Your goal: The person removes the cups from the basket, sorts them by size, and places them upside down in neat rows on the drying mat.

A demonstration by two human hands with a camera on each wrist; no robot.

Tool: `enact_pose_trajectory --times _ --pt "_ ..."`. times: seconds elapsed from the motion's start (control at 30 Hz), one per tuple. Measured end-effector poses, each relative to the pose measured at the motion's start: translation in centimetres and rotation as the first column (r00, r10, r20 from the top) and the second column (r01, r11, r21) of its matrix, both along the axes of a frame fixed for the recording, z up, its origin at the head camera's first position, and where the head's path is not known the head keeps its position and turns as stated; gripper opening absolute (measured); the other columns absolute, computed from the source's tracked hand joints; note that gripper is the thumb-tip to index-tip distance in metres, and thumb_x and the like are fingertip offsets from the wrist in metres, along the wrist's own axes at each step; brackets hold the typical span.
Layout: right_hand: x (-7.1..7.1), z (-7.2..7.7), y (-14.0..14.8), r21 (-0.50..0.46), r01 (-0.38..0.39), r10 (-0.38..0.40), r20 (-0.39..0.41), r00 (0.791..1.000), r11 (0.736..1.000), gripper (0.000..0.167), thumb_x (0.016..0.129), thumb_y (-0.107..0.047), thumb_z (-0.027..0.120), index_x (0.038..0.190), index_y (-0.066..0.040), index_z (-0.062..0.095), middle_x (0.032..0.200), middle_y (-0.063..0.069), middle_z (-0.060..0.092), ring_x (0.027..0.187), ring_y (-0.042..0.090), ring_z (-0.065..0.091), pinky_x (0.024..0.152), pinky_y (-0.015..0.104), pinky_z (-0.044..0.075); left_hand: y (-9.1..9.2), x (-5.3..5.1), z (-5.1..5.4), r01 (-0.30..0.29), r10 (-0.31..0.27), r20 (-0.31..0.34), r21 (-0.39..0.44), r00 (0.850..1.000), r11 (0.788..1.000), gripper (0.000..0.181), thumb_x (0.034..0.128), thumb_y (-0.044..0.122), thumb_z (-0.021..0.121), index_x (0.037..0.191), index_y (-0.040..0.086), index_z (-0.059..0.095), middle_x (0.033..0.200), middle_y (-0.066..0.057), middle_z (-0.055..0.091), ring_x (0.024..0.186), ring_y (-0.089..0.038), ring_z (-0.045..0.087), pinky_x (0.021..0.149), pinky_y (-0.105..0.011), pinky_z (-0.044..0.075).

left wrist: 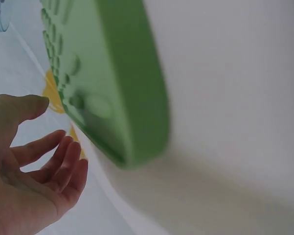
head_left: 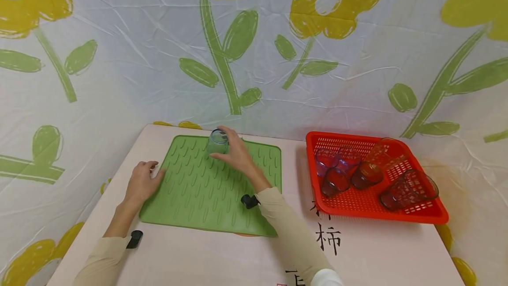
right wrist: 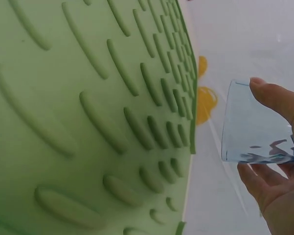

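My right hand (head_left: 235, 150) pinches a clear bluish drinking glass (head_left: 217, 143) between thumb and fingers, at the back of the green ridged mat (head_left: 206, 189). In the right wrist view the glass (right wrist: 252, 125) shows apart from the mat (right wrist: 88, 161), its thin rim facing the mat side. Beside the mat's left edge, my left hand (head_left: 142, 182) holds nothing, its fingers loosely bent. The left wrist view shows that hand (left wrist: 36, 166) close to the mat's raised edge (left wrist: 142, 98).
On the right of the table stands a red plastic basket (head_left: 381, 216) with several glasses in it, including a purple-tinted tumbler (head_left: 335, 182) and a tall glass (head_left: 409, 189). A flower-printed cloth (head_left: 270, 114) hangs behind and beside the table.
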State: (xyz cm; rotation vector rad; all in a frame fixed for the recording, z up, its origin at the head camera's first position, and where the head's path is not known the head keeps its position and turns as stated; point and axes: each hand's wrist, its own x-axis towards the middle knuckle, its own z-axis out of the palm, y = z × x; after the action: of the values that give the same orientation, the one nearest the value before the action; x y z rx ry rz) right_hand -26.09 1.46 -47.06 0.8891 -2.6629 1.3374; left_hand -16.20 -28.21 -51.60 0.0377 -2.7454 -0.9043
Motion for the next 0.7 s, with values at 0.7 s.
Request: enact_pose_trajectory --times 0.7 --pt "-1.8 -2.7 -4.0 0.109 0.001 -0.008 0.067 0.998 0.994 0.092 0.089 -0.02 0.084 0.161 -0.014 0.029 0.158 0.011 0.039 0.139 0.027 0.047 0.11 0.042 0.044 -0.9 -0.2 -0.8 0.089 -0.086 0.071 -0.035 0.994 0.995 0.025 0.0957 -0.006 0.064 0.118 -0.019 0.063 0.093 -0.025 0.061 0.082 -0.036 0.06 0.07 -0.046 0.049"
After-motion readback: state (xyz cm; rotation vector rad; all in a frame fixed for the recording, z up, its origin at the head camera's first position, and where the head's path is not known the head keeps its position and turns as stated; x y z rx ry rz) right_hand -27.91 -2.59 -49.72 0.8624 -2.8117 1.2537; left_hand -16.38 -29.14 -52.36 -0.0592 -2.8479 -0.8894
